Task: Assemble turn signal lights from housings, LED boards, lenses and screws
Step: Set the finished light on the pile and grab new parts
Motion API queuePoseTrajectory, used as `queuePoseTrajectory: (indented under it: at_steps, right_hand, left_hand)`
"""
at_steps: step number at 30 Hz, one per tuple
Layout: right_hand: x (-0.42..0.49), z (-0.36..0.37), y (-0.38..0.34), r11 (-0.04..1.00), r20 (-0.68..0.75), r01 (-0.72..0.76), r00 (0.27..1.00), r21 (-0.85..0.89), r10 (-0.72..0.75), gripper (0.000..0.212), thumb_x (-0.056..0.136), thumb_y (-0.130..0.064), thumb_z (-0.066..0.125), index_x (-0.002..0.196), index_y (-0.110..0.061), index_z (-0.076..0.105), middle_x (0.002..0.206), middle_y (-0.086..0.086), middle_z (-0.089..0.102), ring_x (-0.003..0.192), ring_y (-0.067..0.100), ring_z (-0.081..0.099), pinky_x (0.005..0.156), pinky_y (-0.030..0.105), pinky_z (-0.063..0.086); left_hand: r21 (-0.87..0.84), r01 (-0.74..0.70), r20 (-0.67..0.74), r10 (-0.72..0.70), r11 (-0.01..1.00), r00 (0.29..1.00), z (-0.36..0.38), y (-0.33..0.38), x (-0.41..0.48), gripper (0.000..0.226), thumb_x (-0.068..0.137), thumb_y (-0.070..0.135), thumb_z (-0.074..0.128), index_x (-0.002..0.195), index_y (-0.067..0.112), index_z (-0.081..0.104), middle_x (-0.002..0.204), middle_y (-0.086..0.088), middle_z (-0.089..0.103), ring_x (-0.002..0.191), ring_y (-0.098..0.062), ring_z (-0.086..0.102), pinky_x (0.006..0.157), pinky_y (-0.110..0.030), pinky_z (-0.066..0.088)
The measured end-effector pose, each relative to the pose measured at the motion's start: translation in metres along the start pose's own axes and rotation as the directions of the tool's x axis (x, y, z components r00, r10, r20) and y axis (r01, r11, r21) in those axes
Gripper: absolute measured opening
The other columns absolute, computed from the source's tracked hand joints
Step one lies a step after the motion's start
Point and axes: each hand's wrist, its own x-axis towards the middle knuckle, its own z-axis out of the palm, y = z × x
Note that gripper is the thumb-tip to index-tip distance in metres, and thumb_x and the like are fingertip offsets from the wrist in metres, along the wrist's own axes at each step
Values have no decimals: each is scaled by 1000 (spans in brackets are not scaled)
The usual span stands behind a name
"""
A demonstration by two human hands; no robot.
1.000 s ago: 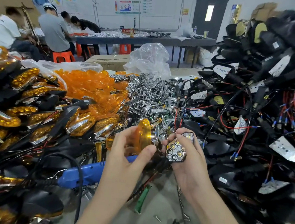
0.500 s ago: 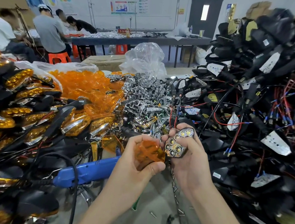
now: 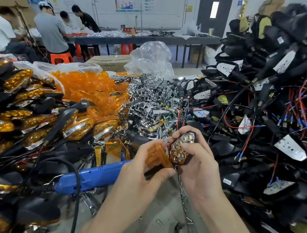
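2 hands: left hand (image 3: 144,170) fingers pinching amber lens (image 3: 157,156), right hand (image 3: 200,166) fingers around housing (image 3: 180,148), long axis near-upright, open face camera-ward.

My left hand (image 3: 143,169), just right of the long blue plastic power screwdriver (image 3: 92,178), pinches a clear amber plastic lens (image 3: 157,156) between thumb and curled fingers. My right hand (image 3: 198,164), farther right, grips a black chrome-faced lamp housing (image 3: 180,149). Both bare forearms angle inward.
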Motion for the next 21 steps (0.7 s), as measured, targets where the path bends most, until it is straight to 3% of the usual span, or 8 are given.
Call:
queuePoseTrajectory:
  at_steps: [11, 14, 18, 21]
  right_hand:
    - [-4, 1, 2, 994, 43, 22, 999, -109, -17, 30, 78, -4, 56, 97, -18, 74, 92, 6, 66, 89, 22, 62, 73, 30, 56]
    - [-4, 1, 3, 989, 32, 15, 999, -148, -11, 31, 77, -6, 57, 97, -20, 75, 96, 5, 68, 92, 22, 63, 80, 36, 54]
    - [-4, 2, 4, 979, 25, 32, 999, -199, -28, 23, 83, -16, 60, 100, -19, 75, 108, 7, 71, 100, 23, 63, 89, 42, 50]
    - [-4, 3, 5, 968, 23, 48, 999, -244, -44, 27, 85, -34, 65, 102, -16, 75, 112, 8, 71, 104, 24, 62, 92, 47, 48]
  left_hand:
    - [140, -81, 8, 81, 987, 997, 0, -5, -2, 58, 83, 55, 65, 133, 65, 37, 117, 37, 63, 109, 12, 61, 88, -8, 48]
    - [140, -69, -2, 70, 988, 998, 1, -6, -2, 59, 82, 58, 63, 133, 69, 34, 119, 36, 63, 110, 12, 61, 89, -7, 46]
    - [179, -68, 11, 67, 982, 998, 7, -9, -1, 64, 85, 58, 59, 142, 61, 30, 123, 22, 66, 111, 5, 63, 96, -28, 53]
    - [198, -64, 2, 65, 978, 998, 10, -11, -1, 64, 90, 48, 62, 146, 53, 31, 127, 19, 63, 114, 2, 62, 97, -34, 53]
